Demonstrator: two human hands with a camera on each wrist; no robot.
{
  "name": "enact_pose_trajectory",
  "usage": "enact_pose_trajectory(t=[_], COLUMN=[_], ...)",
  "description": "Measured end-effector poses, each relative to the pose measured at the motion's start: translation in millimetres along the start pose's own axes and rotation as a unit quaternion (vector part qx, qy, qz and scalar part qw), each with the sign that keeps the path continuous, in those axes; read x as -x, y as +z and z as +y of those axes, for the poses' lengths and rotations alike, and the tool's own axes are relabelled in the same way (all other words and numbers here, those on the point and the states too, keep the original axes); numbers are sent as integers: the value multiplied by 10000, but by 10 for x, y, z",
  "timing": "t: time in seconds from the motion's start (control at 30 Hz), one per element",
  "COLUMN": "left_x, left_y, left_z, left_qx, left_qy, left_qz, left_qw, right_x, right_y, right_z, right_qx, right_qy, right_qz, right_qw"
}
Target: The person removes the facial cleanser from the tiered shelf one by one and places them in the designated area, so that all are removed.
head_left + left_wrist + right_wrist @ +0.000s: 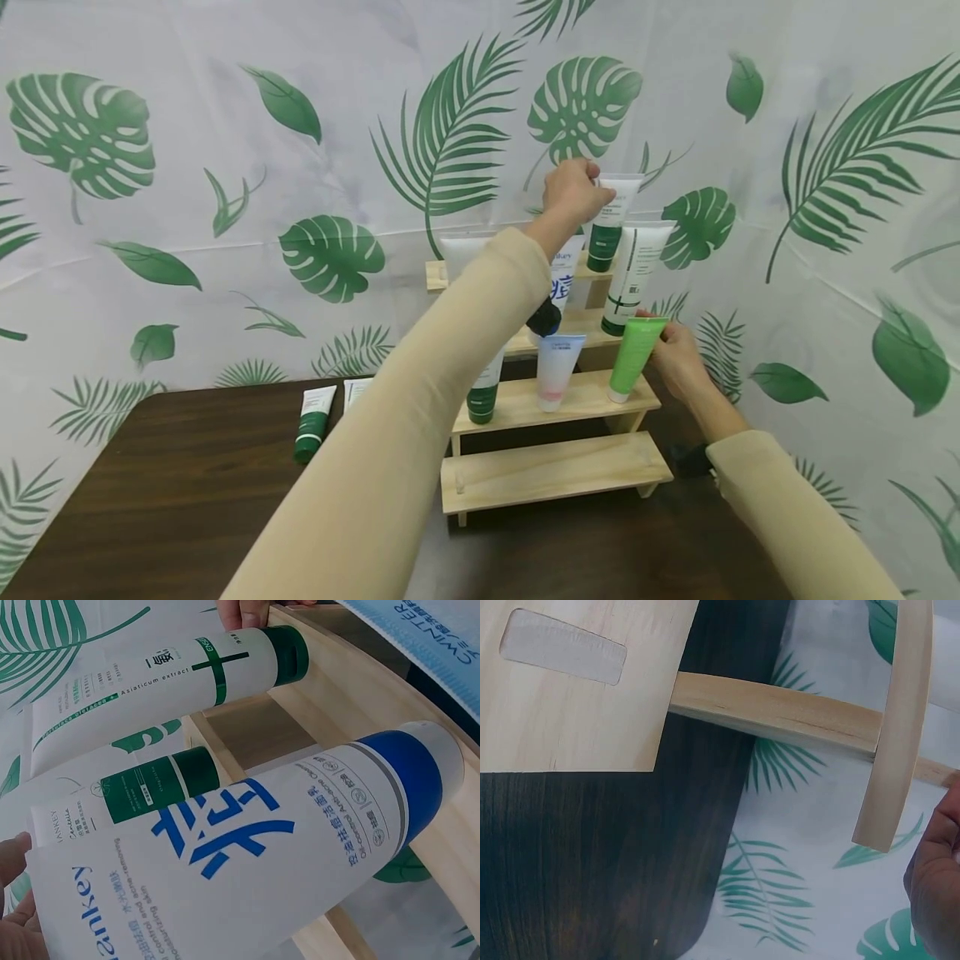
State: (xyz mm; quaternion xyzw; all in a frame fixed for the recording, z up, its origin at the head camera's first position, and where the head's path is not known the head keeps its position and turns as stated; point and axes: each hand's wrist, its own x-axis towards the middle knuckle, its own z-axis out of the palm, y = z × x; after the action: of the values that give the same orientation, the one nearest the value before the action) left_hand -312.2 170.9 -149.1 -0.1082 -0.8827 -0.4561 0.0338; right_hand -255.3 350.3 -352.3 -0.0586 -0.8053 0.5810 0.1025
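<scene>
Upper centre, the left hand (576, 193) pinches a tube (606, 243) near its top, likely keeping it upright at the rack (558, 475)'s highest shelf (437, 277). Mid-right, the right hand (681, 367) perhaps steadies the rack, grip unclear from here

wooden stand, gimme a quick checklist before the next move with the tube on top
1. Left hand has the top tube: ok, fingers hold its upper end.
2. Top tube's cap seated on the top shelf: cannot tell, its underside is hidden.
3. Right hand steadying the stand: cannot tell, its fingertips are partly hidden behind the light green tube.
4. Light green tube standing cap down: ok.
5. Every tube on the stand: not ok, a small green-capped tube lies on the table.
</scene>
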Motion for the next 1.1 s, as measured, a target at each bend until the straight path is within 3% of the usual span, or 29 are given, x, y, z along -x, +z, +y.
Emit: enact_pose_trajectory(t=[0.87,1.1], left_x=[41,38], left_y=[12,-105], left_z=[-53,-40], left_qx=[-466,-407], left_qy=[496,640], left_qz=[602,893], left_qw=[9959,9931], right_x=[2,-21], right_y=[40,6], right_z=[-14,-26], right_qx=[152,280], right_qy=[35,-59], right_qz=[-124,-56], right_qw=[9998,9996])
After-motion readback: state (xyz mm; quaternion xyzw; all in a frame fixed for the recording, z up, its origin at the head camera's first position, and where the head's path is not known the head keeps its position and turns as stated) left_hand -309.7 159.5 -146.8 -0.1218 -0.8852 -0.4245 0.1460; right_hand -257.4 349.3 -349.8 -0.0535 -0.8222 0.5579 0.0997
